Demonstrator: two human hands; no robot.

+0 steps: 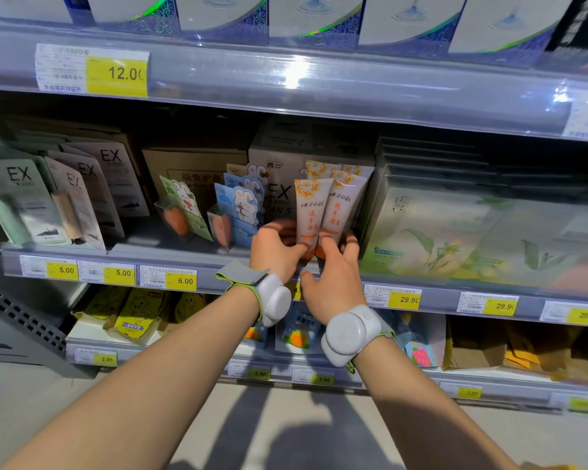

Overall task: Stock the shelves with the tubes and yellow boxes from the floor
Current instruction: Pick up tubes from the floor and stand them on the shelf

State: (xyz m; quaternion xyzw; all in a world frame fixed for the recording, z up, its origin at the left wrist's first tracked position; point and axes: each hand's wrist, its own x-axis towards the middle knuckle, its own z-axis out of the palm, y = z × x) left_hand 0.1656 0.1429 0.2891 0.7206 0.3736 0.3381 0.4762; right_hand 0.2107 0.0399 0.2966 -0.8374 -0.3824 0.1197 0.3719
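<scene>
Shelf stock record, middle shelf (197,256), read left to right with the orange-capped tubes as the landmark.

Far left of the tubes: grey "EX" sachet packs (24,198), leaning in rows. 
Nearer left of the tubes: rabbit-card carrot items (180,212), upright; a second blue-carded group (238,212) stands just beside the left hand. 
Behind the tubes: a white carton marked "EX" (279,157).

Left hand (275,249): at the shelf front, touching the base of the left tube (309,212); fingers curled narrowly about its lower end near the orange cap. 
Right hand (333,283): just right of it, fingers curled about the base of the right tube (343,208), thumb extended toward the price rail (218,278). Whether either hand truly bears a tube's weight cannot be told; the caps are largely hidden.

Tubes: two front ones standing cap down, side by side and touching, with more of the same behind them (323,169). 
Right of the tubes: flat green leaf-print boxes (455,239), stacked close against them.

No yellow boxes from the floor can be identified with certainty in this view; the floor stock is out of sight.

Step in hand, as judged: seating and straightening tubes in their shelf slot. 
Next move, as judged: release only once both stand steady, caps square to the shelf edge; then go down for further stock. The tall, narrow tubes look apt to topple forward.
</scene>
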